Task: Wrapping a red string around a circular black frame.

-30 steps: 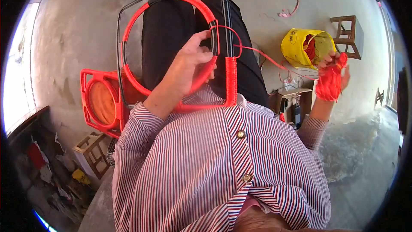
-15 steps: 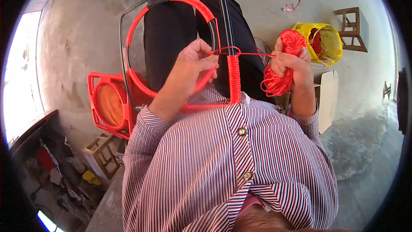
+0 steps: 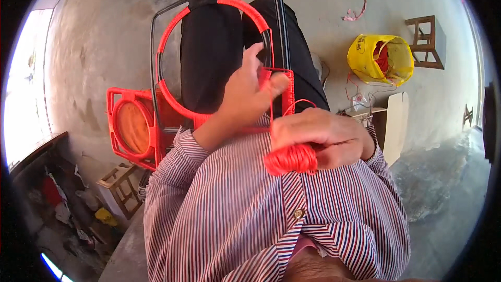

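On my lap rests a black metal frame with a ring inside it, much of both wound in red cord. My left hand is at the right side of the ring, slightly blurred, its index finger and thumb spread apart beside the frame's wrapped upright. My right hand is closed round a hank of red cord, held low against my striped shirt. A strand loops up from that hand toward the upright, and another crosses between ring and upright. Parts of the ring are hidden behind my left hand.
At the left stands a red cord-wrapped frame with an orange round panel. A wooden stool sits below it. On the right are a yellow bucket holding red material, another stool and an open carton. Pink scraps lie on the floor.
My right hand has swung from the right, inward and down to my chest with the hank. The left hand's pinch on the cord has opened. The frame has shifted slightly right and down.
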### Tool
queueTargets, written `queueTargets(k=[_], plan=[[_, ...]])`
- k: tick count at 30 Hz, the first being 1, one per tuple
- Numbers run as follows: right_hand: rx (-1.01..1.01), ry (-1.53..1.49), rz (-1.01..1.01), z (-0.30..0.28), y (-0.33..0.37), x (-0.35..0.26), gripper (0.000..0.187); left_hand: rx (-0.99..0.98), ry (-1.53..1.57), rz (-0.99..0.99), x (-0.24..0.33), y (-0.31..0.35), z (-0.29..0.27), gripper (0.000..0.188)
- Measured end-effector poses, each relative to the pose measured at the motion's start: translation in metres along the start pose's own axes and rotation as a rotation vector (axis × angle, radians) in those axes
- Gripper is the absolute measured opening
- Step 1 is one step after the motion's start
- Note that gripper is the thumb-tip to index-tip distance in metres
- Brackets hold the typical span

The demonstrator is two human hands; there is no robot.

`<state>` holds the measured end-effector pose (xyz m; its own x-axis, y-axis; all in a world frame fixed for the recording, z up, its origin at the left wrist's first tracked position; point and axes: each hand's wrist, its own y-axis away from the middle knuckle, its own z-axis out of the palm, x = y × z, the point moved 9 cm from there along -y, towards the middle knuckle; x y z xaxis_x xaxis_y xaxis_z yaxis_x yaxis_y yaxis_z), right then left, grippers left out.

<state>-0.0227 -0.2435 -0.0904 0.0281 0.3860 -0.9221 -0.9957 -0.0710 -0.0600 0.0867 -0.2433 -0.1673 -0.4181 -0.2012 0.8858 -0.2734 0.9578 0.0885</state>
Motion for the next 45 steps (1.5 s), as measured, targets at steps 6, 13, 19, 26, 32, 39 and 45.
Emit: queueTargets(k=[6, 13, 19, 26, 32, 39, 45], plan=[[0.649, 1.085, 0.19, -0.107, 0.038, -0.014, 0.032, -0.024, 0.763, -0.544, -0.06, 0.007, 0.009, 0.06], [0.578, 0.889, 0.017, -0.102, 0.005, 0.025, 0.04, -0.244, 0.927, -0.75, -0.059, 0.014, 0.034, 0.039], [0.932, 0.936, -0.095, -0.111, 0.017, -0.004, 0.033, 0.212, 0.744, -0.388, -0.039, 0.013, -0.013, 0.025], [0.614, 1.347, -0.181, -0.071, -0.031, -0.001, 0.04, 0.376, 0.106, 0.572, 0.047, 0.032, -0.028, 0.017], [0.965, 0.138, -0.395, -0.129, 0.05, 0.002, 0.032, 0.269, 0.67, 0.001, -0.021, 0.017, -0.028, 0.012], [1.441, -0.324, -0.756, -0.213, 0.2, 0.001, 0.026, 0.093, 0.76, -0.242, -0.043, -0.009, -0.008, 0.044], [1.01, -0.142, -0.19, -0.157, 0.088, 0.052, 0.026, -0.137, 0.981, -0.447, -0.04, -0.007, 0.019, 0.048]])
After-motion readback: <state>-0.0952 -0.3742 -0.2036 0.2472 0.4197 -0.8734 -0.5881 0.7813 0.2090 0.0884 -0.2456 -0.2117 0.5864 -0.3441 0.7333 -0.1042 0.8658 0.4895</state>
